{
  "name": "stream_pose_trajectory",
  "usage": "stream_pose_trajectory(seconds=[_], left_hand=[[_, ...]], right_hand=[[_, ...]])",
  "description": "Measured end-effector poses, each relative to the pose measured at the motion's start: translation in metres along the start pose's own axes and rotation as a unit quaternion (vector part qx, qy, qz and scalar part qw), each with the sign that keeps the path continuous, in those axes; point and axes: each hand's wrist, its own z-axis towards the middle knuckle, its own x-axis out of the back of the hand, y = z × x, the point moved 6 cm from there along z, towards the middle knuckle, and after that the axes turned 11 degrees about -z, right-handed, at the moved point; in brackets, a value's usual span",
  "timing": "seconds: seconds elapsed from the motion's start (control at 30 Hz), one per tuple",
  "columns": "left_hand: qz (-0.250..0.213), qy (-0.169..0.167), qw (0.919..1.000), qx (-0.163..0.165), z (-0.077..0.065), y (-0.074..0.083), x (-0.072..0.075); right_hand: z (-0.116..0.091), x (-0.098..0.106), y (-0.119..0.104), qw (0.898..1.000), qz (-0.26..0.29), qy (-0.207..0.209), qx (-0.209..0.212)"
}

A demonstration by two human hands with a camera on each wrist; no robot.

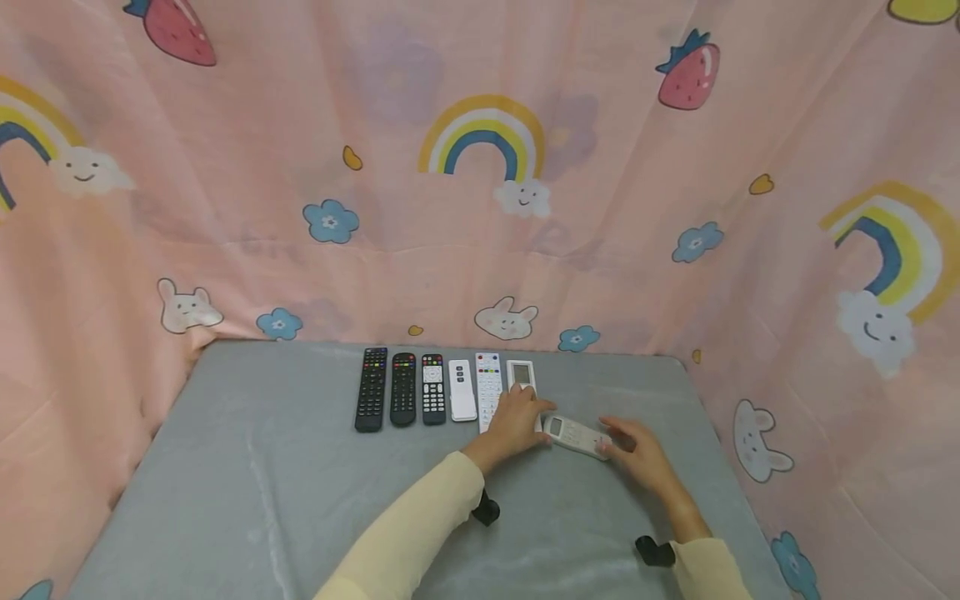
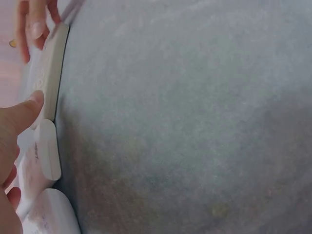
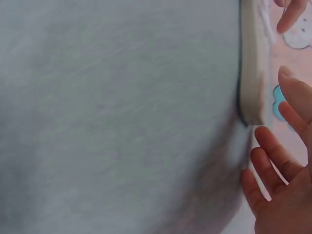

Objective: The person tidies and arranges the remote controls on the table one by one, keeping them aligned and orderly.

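Observation:
A cream remote control (image 1: 577,436) with a small display lies slanted on the table, to the right of a row of remotes. My left hand (image 1: 516,421) is over the lower part of a white remote with a large grey display (image 1: 521,373). Its thumb (image 2: 29,111) extends to the near end of the cream remote in the left wrist view; whether it presses there I cannot tell. At the cream remote's other end is my right hand (image 1: 641,454). In the right wrist view its fingers (image 3: 273,146) are spread and relaxed, gripping nothing.
Left of my left hand stand a white remote with coloured buttons (image 1: 489,379), a slim white remote (image 1: 462,392) and three black remotes (image 1: 371,390), side by side. The grey tablecloth (image 1: 225,483) covers the table. A pink patterned curtain (image 1: 405,275) hangs behind.

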Motion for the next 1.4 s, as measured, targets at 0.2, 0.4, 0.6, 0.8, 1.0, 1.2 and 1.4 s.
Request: stream_pose_trajectory(seconds=[0.2,0.4,0.6,0.8,1.0,1.2,1.4], left_hand=[[0.005,0.004,0.9999,0.016,0.001,-0.004,-0.003],[0.005,0.001,0.9995,0.032,0.001,-0.007,-0.007],[-0.003,0.002,0.9992,0.04,0.001,-0.007,-0.008],[-0.01,0.001,0.999,0.043,-0.001,-0.004,-0.005],[-0.012,0.004,0.9991,0.04,-0.001,-0.002,-0.006],[-0.027,-0.005,0.9993,0.024,0.006,-0.001,0.006],[-0.114,-0.029,0.993,-0.001,0.006,0.001,0.029]], right_hand=[[-0.01,-0.003,0.014,0.999,-0.003,-0.013,-0.04],[-0.014,-0.006,0.021,0.998,-0.009,-0.029,-0.06],[-0.014,-0.008,0.022,0.996,-0.031,-0.041,-0.069],[-0.013,-0.008,0.021,0.995,-0.05,-0.044,-0.071],[-0.011,-0.007,0.02,0.996,-0.053,-0.035,-0.057],[-0.011,0.006,0.013,0.998,-0.02,-0.029,-0.043],[-0.011,0.015,0.001,0.997,-0.021,-0.034,-0.061]])
